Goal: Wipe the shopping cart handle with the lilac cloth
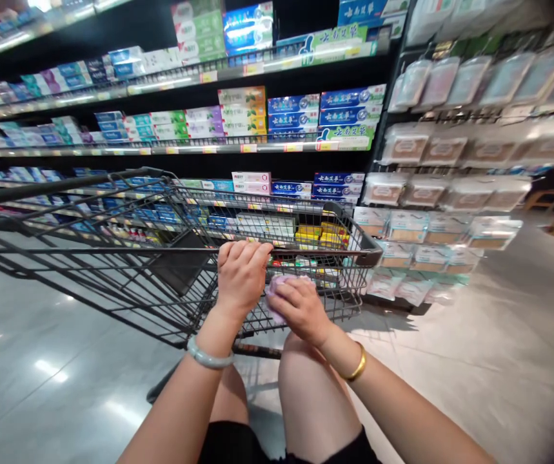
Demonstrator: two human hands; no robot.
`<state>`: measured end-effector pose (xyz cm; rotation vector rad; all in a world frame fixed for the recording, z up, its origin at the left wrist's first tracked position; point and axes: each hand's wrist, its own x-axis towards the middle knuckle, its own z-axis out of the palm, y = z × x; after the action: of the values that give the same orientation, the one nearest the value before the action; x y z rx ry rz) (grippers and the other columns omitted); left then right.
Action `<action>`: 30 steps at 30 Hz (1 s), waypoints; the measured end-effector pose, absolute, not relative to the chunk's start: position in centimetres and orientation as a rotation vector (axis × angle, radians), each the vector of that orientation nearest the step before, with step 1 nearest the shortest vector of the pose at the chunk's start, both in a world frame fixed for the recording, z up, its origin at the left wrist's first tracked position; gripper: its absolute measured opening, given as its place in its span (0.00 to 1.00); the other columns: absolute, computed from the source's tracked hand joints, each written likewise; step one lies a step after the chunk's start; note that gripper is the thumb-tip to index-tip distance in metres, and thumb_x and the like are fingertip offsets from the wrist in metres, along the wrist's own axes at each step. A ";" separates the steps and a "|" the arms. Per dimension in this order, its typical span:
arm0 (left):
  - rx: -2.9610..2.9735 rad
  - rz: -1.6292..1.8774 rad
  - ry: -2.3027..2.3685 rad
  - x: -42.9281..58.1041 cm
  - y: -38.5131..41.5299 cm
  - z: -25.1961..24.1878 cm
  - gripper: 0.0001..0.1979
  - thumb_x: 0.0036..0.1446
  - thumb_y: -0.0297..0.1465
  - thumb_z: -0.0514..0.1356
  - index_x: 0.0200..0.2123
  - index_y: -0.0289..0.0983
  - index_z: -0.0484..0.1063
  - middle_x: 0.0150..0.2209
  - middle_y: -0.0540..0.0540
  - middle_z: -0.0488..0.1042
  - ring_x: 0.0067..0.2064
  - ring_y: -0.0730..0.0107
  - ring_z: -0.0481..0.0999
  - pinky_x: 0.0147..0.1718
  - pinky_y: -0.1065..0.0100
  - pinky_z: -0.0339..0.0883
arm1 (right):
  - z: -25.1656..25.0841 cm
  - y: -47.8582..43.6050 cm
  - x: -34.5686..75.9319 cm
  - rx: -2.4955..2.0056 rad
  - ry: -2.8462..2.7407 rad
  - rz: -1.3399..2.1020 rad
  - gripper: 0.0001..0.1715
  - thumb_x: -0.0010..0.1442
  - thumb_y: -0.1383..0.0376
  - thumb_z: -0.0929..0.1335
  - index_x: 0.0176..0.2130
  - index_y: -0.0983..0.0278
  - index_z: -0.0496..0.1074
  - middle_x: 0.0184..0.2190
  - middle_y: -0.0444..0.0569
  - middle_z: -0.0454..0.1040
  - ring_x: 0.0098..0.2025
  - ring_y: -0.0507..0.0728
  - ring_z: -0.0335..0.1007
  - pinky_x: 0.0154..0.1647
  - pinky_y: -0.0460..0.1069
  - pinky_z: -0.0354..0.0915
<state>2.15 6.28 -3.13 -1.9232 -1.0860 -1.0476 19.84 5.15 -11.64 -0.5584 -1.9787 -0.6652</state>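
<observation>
A dark wire shopping cart stands sideways just in front of me, its basket seen through the mesh. My left hand is closed over the cart's top side rail, fingers wrapped round it. Just right of it, my right hand presses a crumpled pale purple cloth against the wire side below the rail. Its fingers are curled over the cloth, which hides part of the mesh. A pale bangle circles my left wrist and a gold bracelet my right.
Behind the cart, long shelves carry stacked toothpaste boxes. To the right, a rack holds hanging packs in several rows. My bent knees are close below the cart. Glossy grey floor reaches out on the left.
</observation>
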 end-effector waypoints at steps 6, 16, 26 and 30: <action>-1.984 -1.289 -1.034 -0.8 4.1 -5.1 0.21 0.70 0.29 0.53 0.62 0.44 0.71 0.61 0.45 0.75 0.67 0.63 0.69 0.69 0.52 0.55 | -9.7 5.3 20.1 -0.655 -1.811 -0.537 0.19 0.66 0.65 0.70 0.55 0.52 0.74 0.49 0.50 0.77 0.58 0.62 0.68 0.59 0.60 0.66; -1.690 -1.316 -1.386 -4.8 2.1 -12.6 0.13 0.69 0.32 0.53 0.47 0.37 0.77 0.50 0.36 0.78 0.56 0.55 0.73 0.57 0.52 0.64 | -14.2 3.9 16.3 -0.613 -2.134 -0.485 0.09 0.69 0.65 0.67 0.47 0.57 0.77 0.47 0.48 0.79 0.51 0.59 0.69 0.50 0.55 0.65; -1.820 -1.105 -1.605 -6.0 2.4 -15.6 0.15 0.71 0.35 0.53 0.31 0.39 0.71 0.30 0.44 0.73 0.35 0.61 0.70 0.39 0.61 0.58 | -13.5 4.3 13.8 -0.553 -2.169 -0.278 0.16 0.65 0.68 0.68 0.52 0.58 0.74 0.49 0.50 0.78 0.52 0.60 0.69 0.51 0.57 0.66; -1.761 -1.179 -1.632 -7.0 2.7 -16.0 0.12 0.71 0.35 0.52 0.43 0.38 0.74 0.36 0.42 0.77 0.39 0.59 0.72 0.43 0.60 0.60 | -12.9 4.4 13.6 -0.672 -1.986 -0.309 0.21 0.65 0.68 0.68 0.56 0.57 0.73 0.51 0.51 0.77 0.56 0.62 0.68 0.57 0.59 0.64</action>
<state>-6.99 2.73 -15.99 -1.7612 -1.6320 -1.1794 13.64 4.36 -12.86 -0.6717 -1.9860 -0.3088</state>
